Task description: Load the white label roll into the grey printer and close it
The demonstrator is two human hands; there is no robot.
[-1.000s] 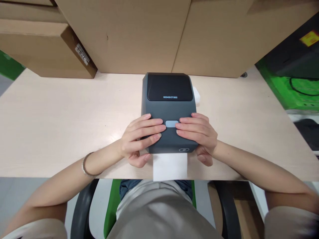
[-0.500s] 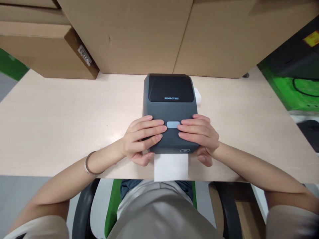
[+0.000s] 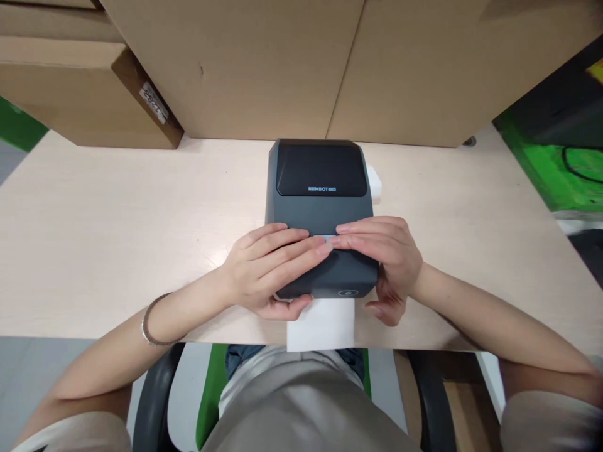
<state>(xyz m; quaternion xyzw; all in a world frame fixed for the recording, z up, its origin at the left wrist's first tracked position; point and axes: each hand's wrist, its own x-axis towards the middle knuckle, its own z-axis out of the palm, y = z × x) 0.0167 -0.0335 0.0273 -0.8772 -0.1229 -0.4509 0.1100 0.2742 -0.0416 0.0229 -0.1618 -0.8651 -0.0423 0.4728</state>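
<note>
A dark grey label printer (image 3: pixel 320 212) with a black window stands on the table in front of me. My left hand (image 3: pixel 271 270) lies over its front left part, fingers stretched out on top and the thumb at the lower front edge. Its fingertips touch the pale blue button (image 3: pixel 322 239), which they partly cover. From the other side, my right hand (image 3: pixel 391 260) rests its outstretched fingers on the top, one fingertip at the button and the thumb beside the front right corner. A strip of white paper (image 3: pixel 321 323) sticks out of the printer's front toward me.
Large cardboard boxes (image 3: pixel 264 69) stand directly behind the printer. A smaller box (image 3: pixel 80 88) with a handwritten label sits at the back left. Behind the printer's right side a white object (image 3: pixel 374 183) shows partly. The table's front edge (image 3: pixel 424 345) is close to my body.
My left fingers have slid right onto the button, covering more of it. The right fingers have also shifted onto it. The printer appears slightly nearer in view.
</note>
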